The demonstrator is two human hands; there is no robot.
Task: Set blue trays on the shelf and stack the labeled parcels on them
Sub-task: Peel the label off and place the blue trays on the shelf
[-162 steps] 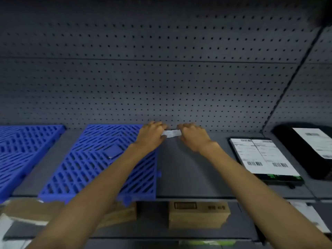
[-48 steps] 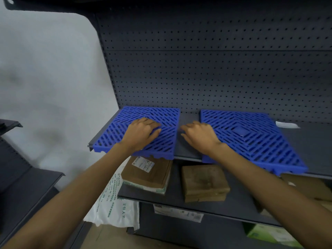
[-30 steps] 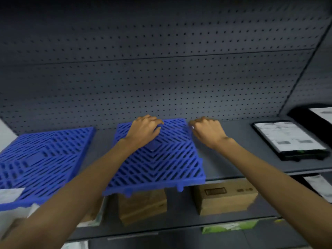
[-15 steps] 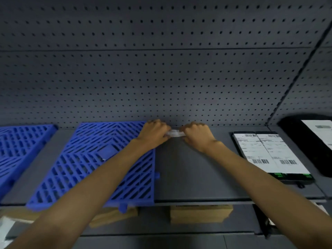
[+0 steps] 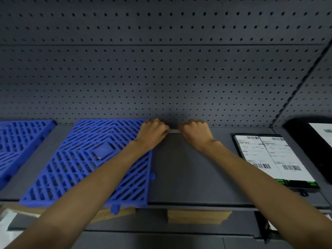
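Observation:
Two blue slatted trays lie flat on the grey shelf (image 5: 188, 177): one (image 5: 86, 162) left of centre, another (image 5: 16, 146) at the far left edge. My left hand (image 5: 152, 133) and my right hand (image 5: 195, 132) are at the back of the shelf, each pinching an end of a small white paper strip (image 5: 173, 131) stretched between them. A flat black parcel with two white barcode labels (image 5: 273, 159) lies to the right. A second black labeled parcel (image 5: 312, 146) sits at the far right.
A grey pegboard wall (image 5: 161, 69) backs the shelf, with an upright post (image 5: 296, 87) at the right. On the lower shelf sit brown cardboard boxes (image 5: 195, 215) and a white bag (image 5: 9, 223) at the bottom left.
My hands left the blue trays and both closed on the white paper strip at the back of the shelf. In the last half second they hardly moved.

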